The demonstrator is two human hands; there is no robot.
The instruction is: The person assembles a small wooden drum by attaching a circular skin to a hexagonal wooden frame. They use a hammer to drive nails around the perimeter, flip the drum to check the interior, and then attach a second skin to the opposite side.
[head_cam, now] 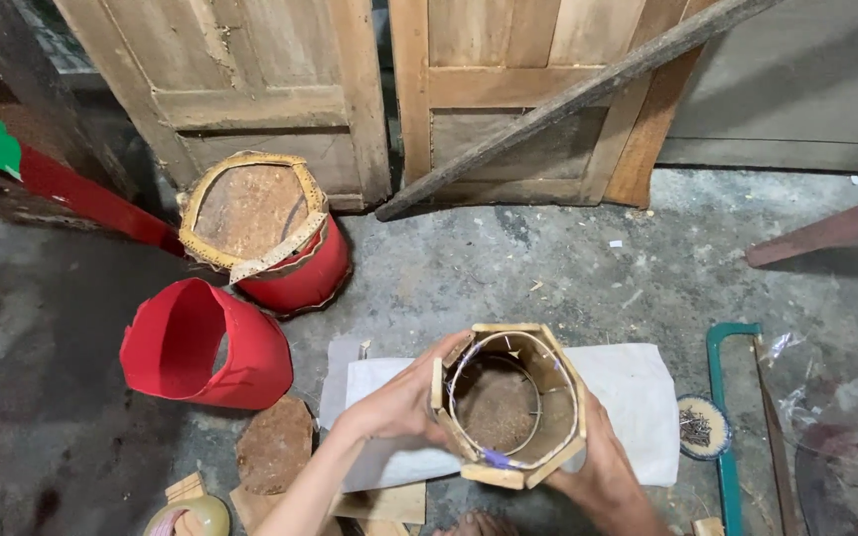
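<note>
Both my left hand [404, 402] and right hand [598, 462] clasp the wooden drum frame [508, 402] (wire hoop [497, 459] loosely seated); squeezing unevenly could spring its slats apart.

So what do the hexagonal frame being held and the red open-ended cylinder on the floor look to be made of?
The hexagonal frame, held between the left hand and right hand, looks like pale unfinished wood slats: visible grain, raw edges, with thin wire loops inside. The red open-ended cylinder seems thin sheet, perhaps plastic or card: smooth, matt, with a ragged rim.
</note>
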